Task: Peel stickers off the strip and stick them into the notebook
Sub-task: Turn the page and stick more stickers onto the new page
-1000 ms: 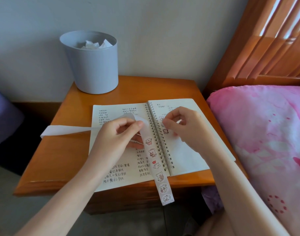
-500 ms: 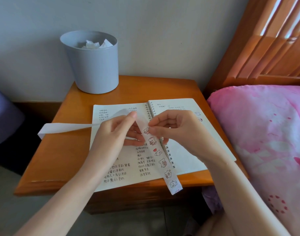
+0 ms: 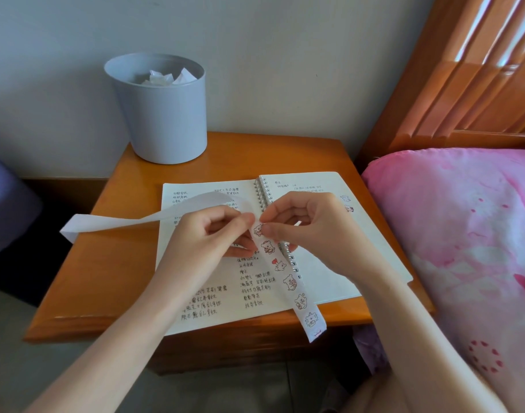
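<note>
Your left hand (image 3: 213, 234) has its fingers curled, and thumb and forefinger pinch the sticker strip (image 3: 288, 281) just above its first printed picture. Your right hand (image 3: 309, 231) is curled as well, its thumb and forefinger tips closed on the top sticker (image 3: 257, 230), right beside the left fingertips. You cannot tell whether that sticker has lifted from the backing. Both hands are held over the middle of the open notebook (image 3: 321, 289), above its spiral binding (image 3: 264, 195).

From your fingers the printed part of the strip runs down along the binding, with several small cartoon animals on it in a row. Its end hangs past the near edge of the tabletop (image 3: 112, 278). The blank tail (image 3: 112, 223) of the strip arches over the left page and reaches out beyond the tabletop's left edge.

The notebook lies open on the right half of the tabletop, and its left page juts a little over the near edge. The left page is covered with handwriting. The right page has a few lines at the top and two small stickers (image 3: 346, 204) near its outer edge, just past your right knuckles.

A grey bin (image 3: 163, 120) with crumpled paper (image 3: 163, 79) inside stands at the far edge, toward the left corner. A bed with a pink cover (image 3: 464, 248) sits against the tabletop's right edge, below a wooden headboard (image 3: 464, 84).
</note>
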The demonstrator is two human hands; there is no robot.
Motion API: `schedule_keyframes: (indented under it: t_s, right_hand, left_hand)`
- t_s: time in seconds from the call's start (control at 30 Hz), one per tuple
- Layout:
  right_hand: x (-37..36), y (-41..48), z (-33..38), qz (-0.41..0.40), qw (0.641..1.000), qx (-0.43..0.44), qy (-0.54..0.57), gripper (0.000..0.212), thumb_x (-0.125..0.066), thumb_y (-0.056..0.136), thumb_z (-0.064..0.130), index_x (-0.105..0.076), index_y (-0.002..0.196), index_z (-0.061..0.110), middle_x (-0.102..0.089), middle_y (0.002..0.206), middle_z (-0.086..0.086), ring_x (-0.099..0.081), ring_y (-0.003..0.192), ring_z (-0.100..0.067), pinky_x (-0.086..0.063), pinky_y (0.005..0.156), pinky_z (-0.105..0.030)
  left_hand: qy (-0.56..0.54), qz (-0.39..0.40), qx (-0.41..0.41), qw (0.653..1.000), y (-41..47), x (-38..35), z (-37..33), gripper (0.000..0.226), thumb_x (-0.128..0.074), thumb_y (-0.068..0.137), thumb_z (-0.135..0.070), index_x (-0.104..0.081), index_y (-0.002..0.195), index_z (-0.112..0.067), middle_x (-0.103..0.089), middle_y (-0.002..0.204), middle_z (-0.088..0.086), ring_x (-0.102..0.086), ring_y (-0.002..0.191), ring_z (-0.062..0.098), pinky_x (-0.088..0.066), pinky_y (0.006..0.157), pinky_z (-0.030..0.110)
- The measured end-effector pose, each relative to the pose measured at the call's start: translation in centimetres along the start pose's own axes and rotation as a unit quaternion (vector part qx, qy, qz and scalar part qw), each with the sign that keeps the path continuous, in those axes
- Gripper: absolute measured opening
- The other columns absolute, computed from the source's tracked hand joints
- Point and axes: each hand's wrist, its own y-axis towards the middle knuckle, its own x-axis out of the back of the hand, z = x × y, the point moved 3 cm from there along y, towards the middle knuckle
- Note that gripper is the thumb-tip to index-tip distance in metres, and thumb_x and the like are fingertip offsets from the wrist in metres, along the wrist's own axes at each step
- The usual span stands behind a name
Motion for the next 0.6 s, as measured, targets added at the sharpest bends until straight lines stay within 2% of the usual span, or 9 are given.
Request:
schedule_keyframes:
  t_s: [0.1,0.2,0.4,0.5,0.6]
  right_hand:
    - [-0.1,0.0,-0.1,-0.008,1.0,0.009,-0.014,0.007,-0.075,0.078,0.015,-0.069,0.08,0.019,-0.073,0.079,0.002,-0.068,0.073,-0.01,-0.051,0.057,-0.014]
    - [-0.1,0.0,-0.1,-0.016,0.999,0.013,-0.047,0.006,-0.076,0.077,0.02,-0.071,0.079,0.022,-0.071,0.08,0.008,-0.064,0.074,-0.004,-0.05,0.062,-0.012]
    - [0.1,-0.2,0.2,-0.022,0.995,0.031,-0.091,0.008,-0.073,0.078,0.03,-0.065,0.077,0.033,-0.06,0.096,0.012,-0.054,0.089,-0.007,-0.046,0.075,-0.025]
    - [0.4,-0.3,0.7,-0.014,0.996,0.034,-0.077,0.007,-0.071,0.08,0.028,-0.065,0.077,0.031,-0.066,0.09,0.014,-0.056,0.083,-0.007,-0.047,0.07,-0.021]
    - [1.3,-0.3,0.7,-0.026,1.0,0.013,-0.005,0.003,-0.072,0.081,0.022,-0.069,0.081,0.021,-0.071,0.08,0.009,-0.059,0.069,0.0,-0.045,0.06,-0.015]
  left_hand:
    - [-0.001,-0.003,0.002,1.0,0.0,0.0,-0.1,0.014,-0.063,0.089,-0.021,-0.073,0.086,-0.011,-0.075,0.077,0.006,-0.073,0.072,0.015,-0.058,0.066,0.019]
    - [0.001,-0.003,0.007,1.0,-0.1,0.0,0.0,0.015,-0.063,0.089,-0.02,-0.073,0.086,-0.01,-0.075,0.077,0.008,-0.073,0.072,0.016,-0.059,0.068,0.021]
    - [-0.005,-0.01,0.014,1.0,0.0,-0.1,0.0,0.016,-0.063,0.089,-0.02,-0.072,0.085,-0.008,-0.074,0.074,0.009,-0.073,0.07,0.016,-0.059,0.064,0.02]
    - [-0.01,-0.013,0.017,1.0,0.0,0.0,-0.1,0.016,-0.063,0.089,-0.02,-0.071,0.085,-0.006,-0.074,0.072,0.006,-0.073,0.068,0.015,-0.057,0.06,0.017]
    - [-0.014,-0.014,0.018,1.0,-0.1,0.1,-0.1,0.015,-0.062,0.09,-0.018,-0.071,0.084,-0.007,-0.074,0.071,0.004,-0.072,0.066,0.015,-0.057,0.06,0.016]
